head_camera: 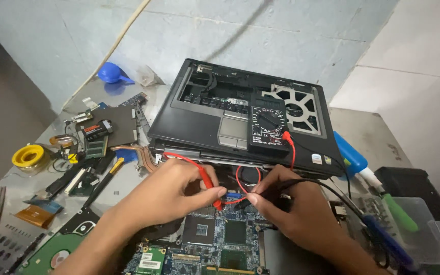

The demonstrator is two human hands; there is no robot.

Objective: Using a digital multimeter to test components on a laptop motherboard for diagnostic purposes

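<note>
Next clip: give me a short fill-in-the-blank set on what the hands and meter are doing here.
1. The left hand holds the ____ probe.
2. The right hand holds the ____ probe.
3. Both probe tips meet over the blue-green ____.
4. The black multimeter rests on the opened ____.

Missing words: red; black; circuit board; laptop

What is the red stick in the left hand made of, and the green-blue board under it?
Red probe in the left hand: looks like smooth plastic, evenly coloured and slightly glossy. Green-blue circuit board: probably rigid laminate carrying shiny metal sockets and dark chips.
</note>
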